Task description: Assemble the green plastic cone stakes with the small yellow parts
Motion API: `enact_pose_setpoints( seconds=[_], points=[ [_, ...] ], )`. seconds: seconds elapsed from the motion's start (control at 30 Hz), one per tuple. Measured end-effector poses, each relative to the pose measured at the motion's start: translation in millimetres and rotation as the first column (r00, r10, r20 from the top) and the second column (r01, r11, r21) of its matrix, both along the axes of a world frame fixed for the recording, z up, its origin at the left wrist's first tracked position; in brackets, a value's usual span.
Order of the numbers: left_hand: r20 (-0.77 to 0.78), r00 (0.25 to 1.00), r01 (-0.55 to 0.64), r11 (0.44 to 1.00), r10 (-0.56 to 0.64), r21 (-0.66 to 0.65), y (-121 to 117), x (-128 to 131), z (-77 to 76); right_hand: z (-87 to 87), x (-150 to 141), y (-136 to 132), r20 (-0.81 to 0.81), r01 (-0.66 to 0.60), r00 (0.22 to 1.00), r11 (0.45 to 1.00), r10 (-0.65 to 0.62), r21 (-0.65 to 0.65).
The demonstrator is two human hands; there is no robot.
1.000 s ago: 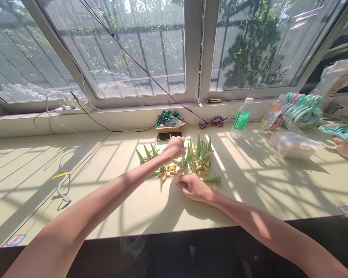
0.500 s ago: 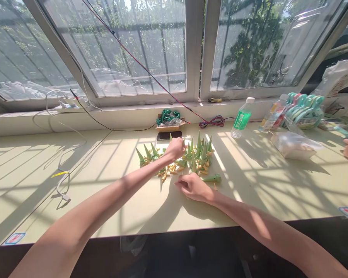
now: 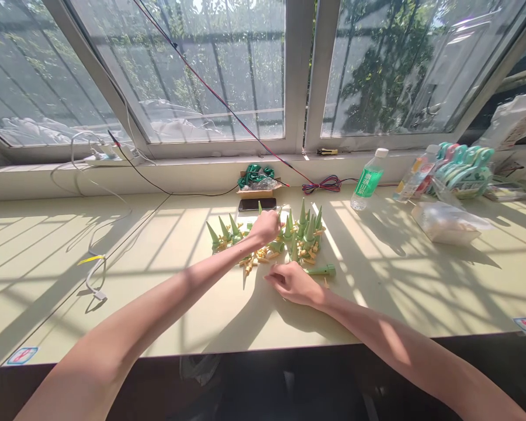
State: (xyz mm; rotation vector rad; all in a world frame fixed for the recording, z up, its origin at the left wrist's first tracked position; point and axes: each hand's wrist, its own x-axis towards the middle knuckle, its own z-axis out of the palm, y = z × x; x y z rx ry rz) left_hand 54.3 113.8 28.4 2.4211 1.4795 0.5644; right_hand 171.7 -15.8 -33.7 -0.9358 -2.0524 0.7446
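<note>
My left hand (image 3: pixel 266 227) reaches in among pointed green cones (image 3: pixel 310 229) that stand upright on the table. Its fingers are closed and point away from me, so whatever they grip is hidden. Closer to me, my right hand (image 3: pixel 293 283) rests low at the table, thumb and fingers curled together; anything in them is too small to make out. Small yellow pegs (image 3: pixel 249 266) lie loose between the two hands and around the cone bases. Just beyond the right hand, a green tube-like piece (image 3: pixel 322 270) lies on its side.
Behind the cones lie a dark phone (image 3: pixel 257 204) and a small cardboard box (image 3: pixel 258 192) with green material. A bottle with a green label (image 3: pixel 368 180), a clear plastic box (image 3: pixel 447 223) and teal hangers (image 3: pixel 464 169) stand to the right. A white cable (image 3: pixel 97 279) lies left.
Another person's hand, holding a teal item at the right edge, has gone out of view. My two hands stay almost where they were, still closed. The view has shifted slightly.
</note>
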Motion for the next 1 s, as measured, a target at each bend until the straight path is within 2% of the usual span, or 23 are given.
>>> enact_pose_setpoints(
  seconds=[0.47, 0.57, 0.67, 0.8, 0.9, 1.0],
  points=[
    [0.007, 1.000, -0.011, 0.995, 0.012, -0.096, -10.6, 5.0, 0.7, 0.6, -0.1, 0.5, 0.035, -0.001, 0.999, 1.000, 0.001, 0.003],
    [-0.026, 0.999, -0.022, 0.990, 0.018, -0.136, -9.4, 0.6, 7.0, 1.4, -0.2, -0.4, 0.027, -0.001, 1.000, 1.000, 0.001, 0.002],
    [-0.068, 0.995, -0.080, 0.984, 0.070, -0.157, -3.7, -6.1, 17.5, 1.5, 0.2, -0.9, 0.025, -0.004, 1.000, 1.000, 0.004, -0.001],
    [-0.076, 0.987, -0.146, 0.983, 0.138, -0.108, 9.6, -13.1, 34.0, 0.2, 1.6, -0.4, 0.040, -0.029, 0.999, 0.999, 0.030, -0.021],
    [-0.065, 0.990, -0.125, 0.990, 0.121, -0.064, 19.9, -11.9, 41.8, -0.9, 2.1, 0.0, 0.052, -0.025, 0.998, 0.999, 0.026, -0.026],
    [-0.069, 0.997, -0.051, 0.995, 0.046, -0.080, 28.0, -5.1, 40.9, -1.1, 2.1, 0.3, 0.058, -0.010, 0.998, 0.999, 0.012, -0.037]
  ],
)
